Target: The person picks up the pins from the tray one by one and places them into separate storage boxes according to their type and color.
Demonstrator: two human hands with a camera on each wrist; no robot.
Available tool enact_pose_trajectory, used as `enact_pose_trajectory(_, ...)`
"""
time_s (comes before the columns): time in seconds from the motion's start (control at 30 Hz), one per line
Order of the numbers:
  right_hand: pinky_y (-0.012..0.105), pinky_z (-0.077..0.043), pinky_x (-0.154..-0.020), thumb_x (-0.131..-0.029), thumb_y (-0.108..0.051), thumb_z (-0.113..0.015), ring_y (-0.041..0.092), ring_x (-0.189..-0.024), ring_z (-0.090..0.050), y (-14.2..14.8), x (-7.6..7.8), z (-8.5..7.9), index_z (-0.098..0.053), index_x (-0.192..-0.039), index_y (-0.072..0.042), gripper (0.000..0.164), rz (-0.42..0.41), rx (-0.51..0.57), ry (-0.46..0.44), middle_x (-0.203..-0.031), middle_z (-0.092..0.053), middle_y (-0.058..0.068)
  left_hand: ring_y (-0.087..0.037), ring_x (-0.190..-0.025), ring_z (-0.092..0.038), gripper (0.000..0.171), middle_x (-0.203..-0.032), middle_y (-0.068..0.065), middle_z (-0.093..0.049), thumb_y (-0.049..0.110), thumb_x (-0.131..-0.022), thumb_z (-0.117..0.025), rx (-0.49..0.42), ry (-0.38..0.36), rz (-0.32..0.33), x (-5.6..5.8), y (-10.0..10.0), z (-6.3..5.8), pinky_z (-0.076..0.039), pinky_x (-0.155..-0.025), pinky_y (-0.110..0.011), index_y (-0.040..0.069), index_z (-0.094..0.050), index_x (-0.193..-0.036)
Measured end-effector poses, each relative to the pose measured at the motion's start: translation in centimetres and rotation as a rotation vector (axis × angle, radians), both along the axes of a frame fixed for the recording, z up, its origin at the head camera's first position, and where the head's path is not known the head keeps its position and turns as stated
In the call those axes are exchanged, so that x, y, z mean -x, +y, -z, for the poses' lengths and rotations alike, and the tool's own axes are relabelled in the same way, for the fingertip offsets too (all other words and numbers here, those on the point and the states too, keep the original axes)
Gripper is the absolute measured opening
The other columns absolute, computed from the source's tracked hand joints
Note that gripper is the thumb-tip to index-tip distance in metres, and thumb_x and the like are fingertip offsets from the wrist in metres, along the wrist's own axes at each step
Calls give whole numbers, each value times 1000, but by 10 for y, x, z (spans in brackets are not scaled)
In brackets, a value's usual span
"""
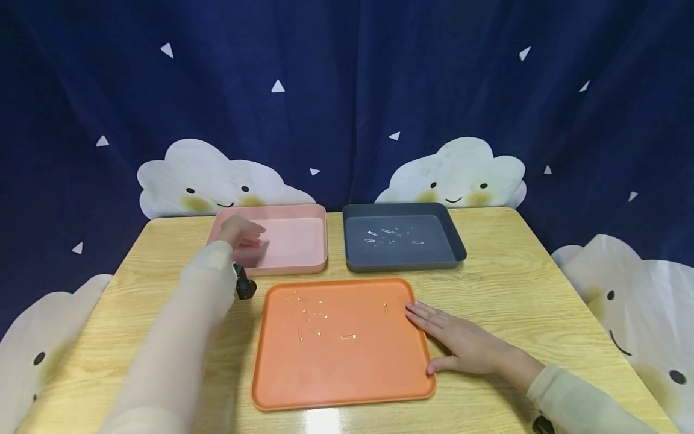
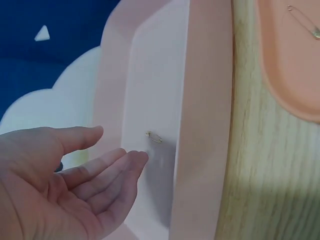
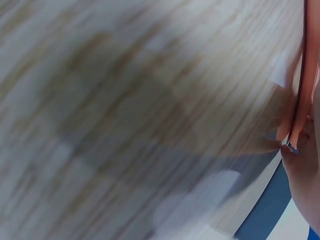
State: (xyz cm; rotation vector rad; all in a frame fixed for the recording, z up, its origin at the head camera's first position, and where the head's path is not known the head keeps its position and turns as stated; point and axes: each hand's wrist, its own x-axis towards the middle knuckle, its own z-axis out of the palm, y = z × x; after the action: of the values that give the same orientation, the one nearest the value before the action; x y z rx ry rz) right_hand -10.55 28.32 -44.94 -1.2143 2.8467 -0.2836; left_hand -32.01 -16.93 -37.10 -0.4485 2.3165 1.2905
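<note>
My left hand (image 1: pixel 242 232) hovers inside the left part of the pink tray (image 1: pixel 295 269), palm turned sideways, with nothing in its loosely bent fingers. Just past those fingertips a gold safety pin (image 2: pixel 154 137) lies on the tray floor in the left wrist view; in the head view the hand hides it. Several more gold safety pins (image 1: pixel 349 337) are scattered over the orange tray (image 1: pixel 347 377), mostly in its upper left, with a lone one near the right edge. My right hand (image 1: pixel 463 340) rests on that tray's right rim, fingers extended and thumb spread.
A dark grey tray (image 1: pixel 403 266) holding several silver safety pins (image 1: pixel 417 242) stands right of the pink one, behind the orange tray. All three sit on a wooden table (image 1: pixel 504 271). A navy curtain (image 1: pixel 336 90) with clouds and triangles hangs behind and at both sides.
</note>
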Motion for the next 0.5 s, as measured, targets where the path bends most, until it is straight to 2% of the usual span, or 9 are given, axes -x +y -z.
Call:
enact_pose_trajectory(0.07,44,-42,-111,-84,-62,-62,29,-149,-33,0,1,0,-27,-156,-13,94,2,-2,7,-164,-28,7,-10,-75,-70,48,-125,-18,-68,19,-95,-59,-9,11,36,-4,-2,-5,-54,-100,-35,-3,-53,-138)
enact_pose_trajectory(0.13,44,-42,-111,-84,-62,-62,28,-149,-32,0,1,0,-27,-156,-14,94,6,0,2,-164,-27,7,-5,-71,-68,50,-106,-9,-75,23,-96,-59,-2,13,85,-9,-1,-11,-54,-100,-34,-3,-53,-137)
enact_pose_trajectory(0.23,45,-43,-111,-84,-62,-61,28,-149,-32,0,1,0,-27,-156,-14,93,9,2,-7,-164,-27,6,-4,-71,-69,48,-86,1,-75,25,-96,-60,6,39,144,-19,1,-18,-54,-101,-36,-5,-56,-133)
enact_pose_trajectory(0.37,45,-43,-111,-85,-61,-61,28,-149,-32,0,1,0,-27,-156,-14,92,6,9,-20,-164,-27,6,-5,-76,-71,46,-94,-7,-76,23,-94,-63,-7,86,212,-40,6,-21,-56,-98,-37,-8,-57,-128)
enact_pose_trajectory(0.5,45,-44,-110,-85,-61,-61,28,-149,-32,0,1,1,-27,-156,-14,92,5,14,-17,-164,-28,7,-4,-74,-69,43,-93,-9,-77,20,-93,-64,-12,128,288,-60,11,-16,-60,-85,-27,-10,-59,-123)
